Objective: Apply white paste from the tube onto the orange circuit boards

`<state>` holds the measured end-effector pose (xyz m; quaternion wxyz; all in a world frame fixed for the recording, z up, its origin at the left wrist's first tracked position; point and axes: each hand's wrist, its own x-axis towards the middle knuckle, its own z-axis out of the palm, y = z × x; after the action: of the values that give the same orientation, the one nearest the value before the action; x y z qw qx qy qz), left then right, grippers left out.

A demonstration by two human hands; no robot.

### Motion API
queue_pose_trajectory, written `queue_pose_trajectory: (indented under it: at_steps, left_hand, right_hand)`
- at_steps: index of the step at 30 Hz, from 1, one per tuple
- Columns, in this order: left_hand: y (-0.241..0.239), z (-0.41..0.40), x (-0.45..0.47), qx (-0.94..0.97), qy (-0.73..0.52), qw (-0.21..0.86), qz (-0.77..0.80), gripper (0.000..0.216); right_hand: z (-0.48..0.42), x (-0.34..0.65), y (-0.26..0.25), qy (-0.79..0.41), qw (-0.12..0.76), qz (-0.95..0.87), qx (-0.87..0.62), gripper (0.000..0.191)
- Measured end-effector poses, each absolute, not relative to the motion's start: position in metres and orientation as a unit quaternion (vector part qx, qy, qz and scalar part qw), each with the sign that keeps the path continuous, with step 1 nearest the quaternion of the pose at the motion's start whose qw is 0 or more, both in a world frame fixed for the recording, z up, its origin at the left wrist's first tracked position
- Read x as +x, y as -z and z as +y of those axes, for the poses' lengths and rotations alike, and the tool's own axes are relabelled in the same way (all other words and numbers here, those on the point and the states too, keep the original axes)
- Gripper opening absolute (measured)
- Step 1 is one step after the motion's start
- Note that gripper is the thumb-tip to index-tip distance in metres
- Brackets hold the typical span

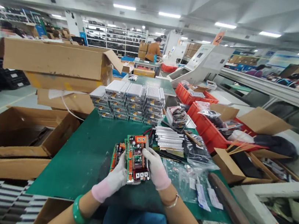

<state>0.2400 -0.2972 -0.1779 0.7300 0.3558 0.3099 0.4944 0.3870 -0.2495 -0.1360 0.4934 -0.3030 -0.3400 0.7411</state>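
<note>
A green circuit board [136,157] with orange and black parts is held between both gloved hands over the green mat [86,162]. My left hand [114,178] grips its left edge, fingers wrapped round. My right hand [155,168] clasps its right edge. A second board [117,154] lies under it on the left. Behind them rests a row of silver heat sinks [168,138].
A stack of finished finned modules [131,102] stands at the mat's far end. Open cardboard boxes [18,134] lie at left, red bins [208,129] and plastic bags [196,152] at right. A wooden bar [235,216] lies near right. A person in orange stands far back.
</note>
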Motion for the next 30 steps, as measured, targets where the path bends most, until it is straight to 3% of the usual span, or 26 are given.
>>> queue_pose_trajectory:
  at_steps: [7, 13, 16, 18, 21, 24, 30]
  left_hand:
    - [0.174, -0.297, 0.247, 0.425, -0.53, 0.634, 0.369, 0.126]
    - [0.161, -0.303, 0.245, 0.449, -0.515, 0.602, 0.412, 0.117]
    - [0.148, -0.309, 0.238, 0.448, -0.518, 0.609, 0.399, 0.115]
    - [0.143, -0.313, 0.232, 0.447, -0.517, 0.615, 0.394, 0.116]
    - [0.144, -0.314, 0.224, 0.442, -0.533, 0.619, 0.372, 0.118]
    - [0.151, -0.312, 0.219, 0.438, -0.552, 0.615, 0.354, 0.112]
    - [0.148, -0.311, 0.214, 0.442, -0.568, 0.602, 0.346, 0.11]
  right_hand:
    - [-0.25, 0.381, 0.145, -0.703, 0.485, -0.395, -0.337, 0.042]
    - [-0.24, 0.384, 0.159, -0.562, 0.472, -0.555, -0.391, 0.03]
    - [-0.211, 0.414, 0.158, -0.396, 0.465, -0.653, -0.448, 0.03]
    - [-0.182, 0.444, 0.159, -0.213, 0.405, -0.725, -0.515, 0.033]
    - [-0.14, 0.485, 0.171, -0.011, 0.163, -0.787, -0.596, 0.042]
    - [-0.116, 0.506, 0.191, 0.017, 0.08, -0.798, -0.596, 0.047]
    - [-0.11, 0.513, 0.219, 0.024, 0.034, -0.806, -0.591, 0.038]
